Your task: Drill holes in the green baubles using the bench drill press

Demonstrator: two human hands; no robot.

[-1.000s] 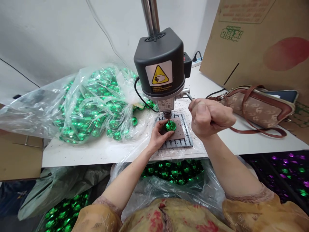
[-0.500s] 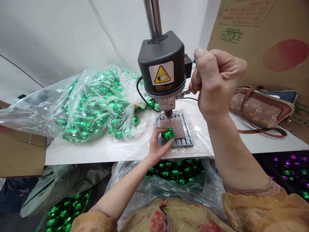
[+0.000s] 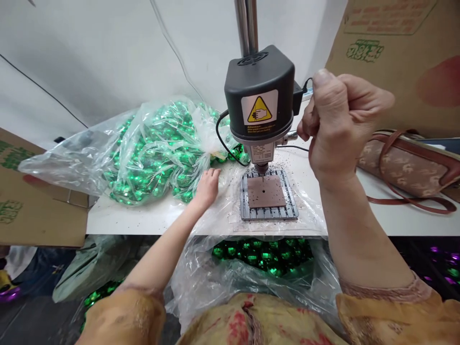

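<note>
My right hand point(image 3: 338, 120) is closed in a fist at the right of the small drill press point(image 3: 260, 96). Its fingers wrap round the feed lever, which they mostly hide; the metal hub point(image 3: 290, 136) shows beside them. My left hand point(image 3: 207, 186) is over the table, at the right edge of a clear plastic bag point(image 3: 158, 148) of shiny green faceted balls. Its fingers look curled together, and anything inside them is hidden. Below the drill bit point(image 3: 263, 178) lies a brown board point(image 3: 273, 194) with a dark hole, on the slotted metal base point(image 3: 291, 211).
Dark chips are scattered around the base. An open plastic bag of green balls point(image 3: 266, 256) hangs below the table's front edge. A patterned handbag point(image 3: 402, 160) with a brown strap stands at the right, near a cardboard box point(image 3: 388, 62). Another box point(image 3: 43, 206) is at the left.
My left hand has moved left from the drill base to the plastic bag, and the green ball it held no longer shows. My right hand stays at the lever. The view has shifted left.
</note>
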